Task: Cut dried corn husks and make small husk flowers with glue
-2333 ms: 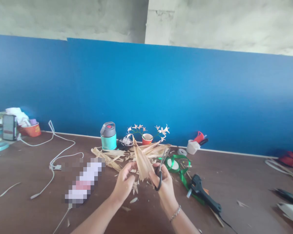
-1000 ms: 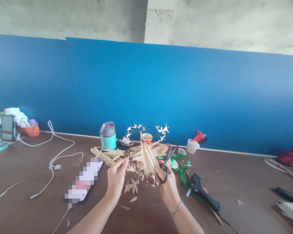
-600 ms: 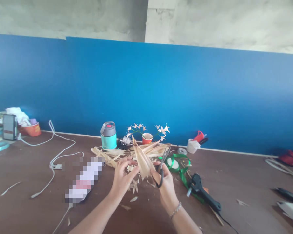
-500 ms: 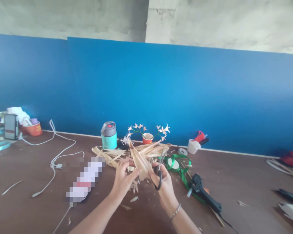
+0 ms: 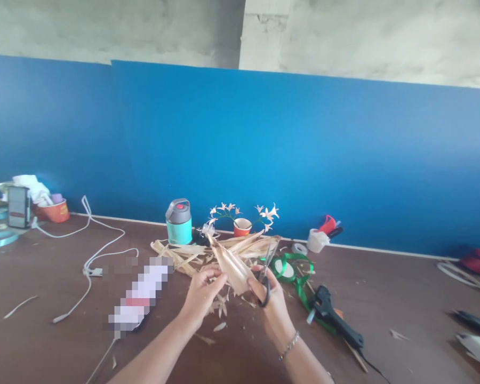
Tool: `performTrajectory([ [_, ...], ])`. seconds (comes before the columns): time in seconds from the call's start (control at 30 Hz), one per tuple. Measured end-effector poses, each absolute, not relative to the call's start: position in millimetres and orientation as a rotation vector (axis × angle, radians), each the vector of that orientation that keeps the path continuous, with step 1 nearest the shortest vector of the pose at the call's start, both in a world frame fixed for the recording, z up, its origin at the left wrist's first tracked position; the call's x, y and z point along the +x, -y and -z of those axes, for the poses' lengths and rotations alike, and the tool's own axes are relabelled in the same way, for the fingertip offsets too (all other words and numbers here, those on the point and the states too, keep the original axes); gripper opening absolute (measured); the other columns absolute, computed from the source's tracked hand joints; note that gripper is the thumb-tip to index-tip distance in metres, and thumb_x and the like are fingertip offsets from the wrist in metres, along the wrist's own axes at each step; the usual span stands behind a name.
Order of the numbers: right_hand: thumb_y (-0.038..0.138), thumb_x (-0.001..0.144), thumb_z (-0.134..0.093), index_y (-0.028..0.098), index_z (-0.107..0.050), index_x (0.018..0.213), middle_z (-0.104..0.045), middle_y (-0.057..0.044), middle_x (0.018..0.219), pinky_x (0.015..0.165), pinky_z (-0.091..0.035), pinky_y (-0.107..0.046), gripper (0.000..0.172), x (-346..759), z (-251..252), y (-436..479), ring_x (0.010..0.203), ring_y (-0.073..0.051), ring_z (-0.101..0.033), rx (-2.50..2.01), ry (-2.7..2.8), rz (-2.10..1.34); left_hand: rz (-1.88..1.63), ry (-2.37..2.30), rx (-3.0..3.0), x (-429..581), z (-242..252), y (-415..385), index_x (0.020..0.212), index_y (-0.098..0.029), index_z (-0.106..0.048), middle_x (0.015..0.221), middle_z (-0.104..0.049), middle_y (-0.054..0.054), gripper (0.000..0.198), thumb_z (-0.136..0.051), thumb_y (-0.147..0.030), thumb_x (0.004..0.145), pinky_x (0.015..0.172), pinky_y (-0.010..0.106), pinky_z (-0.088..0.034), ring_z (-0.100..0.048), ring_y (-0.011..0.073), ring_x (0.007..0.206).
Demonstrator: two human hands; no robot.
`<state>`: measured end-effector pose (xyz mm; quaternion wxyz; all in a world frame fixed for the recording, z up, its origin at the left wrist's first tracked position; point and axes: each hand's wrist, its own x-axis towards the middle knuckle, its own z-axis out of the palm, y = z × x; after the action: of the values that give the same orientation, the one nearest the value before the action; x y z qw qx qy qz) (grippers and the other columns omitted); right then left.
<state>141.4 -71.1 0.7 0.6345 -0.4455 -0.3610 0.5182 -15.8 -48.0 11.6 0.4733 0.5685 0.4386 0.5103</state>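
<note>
A pale dried corn husk (image 5: 234, 270) is stretched between my hands, its pointed end tilted up and to the left. My left hand (image 5: 202, 292) pinches the husk's left edge between thumb and fingers. With the thumb of my right hand (image 5: 272, 300) pressing on the husk's lower right side, that hand also keeps a pair of black-handled scissors (image 5: 265, 288), blades pointing upward. More dried husks (image 5: 180, 258) lie in a heap behind. Below my hands are small cut star-shaped pieces (image 5: 222, 308) and scraps.
Husk flowers (image 5: 269, 213) on green stems stand in a paper cup (image 5: 242, 228) beside a turquoise flask (image 5: 179, 226). Green ribbon (image 5: 300, 288) and a black glue gun (image 5: 336, 314) lie right. A power strip (image 5: 142, 298), partly blurred, and white cables (image 5: 90, 261) are left.
The husk has shifted slightly and turned a little. My left thumb has drawn back to its left edge, and my right hand with the scissors has moved slightly right.
</note>
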Motion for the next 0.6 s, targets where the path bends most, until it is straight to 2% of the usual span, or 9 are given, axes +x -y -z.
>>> performTrajectory([
  [0.13,0.033,0.061,-0.075,0.021,-0.052,0.087,-0.049,0.007,0.057,0.038,-0.03,-0.016,0.037,145,-3,69,0.041,-0.006,-0.04,-0.981,0.815,-1.156,-1.236,-1.098,1.471,-17,-14,49,0.073,-0.017,-0.07,0.09,-0.068,0.007,0.025,-0.056,-0.037,0.076,0.081,0.03,-0.042,-0.058,0.0242,0.092],
  [0.27,0.031,0.06,-0.074,0.021,-0.053,0.087,-0.048,0.008,0.056,0.035,-0.028,-0.015,0.037,157,-2,62,0.039,-0.004,-0.037,-1.007,0.708,-1.015,-1.289,-1.189,1.512,-19,-14,46,0.067,-0.018,-0.069,0.085,-0.067,0.006,0.025,-0.059,-0.039,0.075,0.079,0.031,-0.042,-0.059,0.0249,0.089],
  [0.4,0.029,0.058,-0.074,0.022,-0.052,0.086,-0.05,0.008,0.057,0.036,-0.029,-0.015,0.036,168,-1,55,0.039,-0.003,-0.037,-1.011,0.56,-0.856,-1.323,-1.213,1.521,-19,-12,46,0.063,-0.018,-0.067,0.087,-0.066,0.006,0.023,-0.061,-0.038,0.074,0.083,0.032,-0.041,-0.059,0.0248,0.092],
  [0.57,0.031,0.058,-0.074,0.022,-0.052,0.087,-0.047,0.009,0.054,0.036,-0.03,-0.015,0.037,166,-3,56,0.038,-0.004,-0.038,-1.03,0.559,-0.83,-1.166,-1.077,1.758,-9,-10,57,0.06,-0.021,-0.068,0.087,-0.065,0.006,0.021,-0.062,-0.034,0.074,0.086,0.035,-0.042,-0.058,0.0242,0.092],
  [0.6,0.032,0.058,-0.074,0.021,-0.052,0.087,-0.049,0.009,0.056,0.036,-0.03,-0.015,0.038,164,-4,57,0.038,-0.004,-0.038,-1.041,0.573,-0.833,-1.139,-1.059,1.822,-7,-9,59,0.066,-0.022,-0.071,0.088,-0.066,0.007,0.016,-0.063,-0.034,0.074,0.086,0.036,-0.042,-0.058,0.0247,0.093],
])
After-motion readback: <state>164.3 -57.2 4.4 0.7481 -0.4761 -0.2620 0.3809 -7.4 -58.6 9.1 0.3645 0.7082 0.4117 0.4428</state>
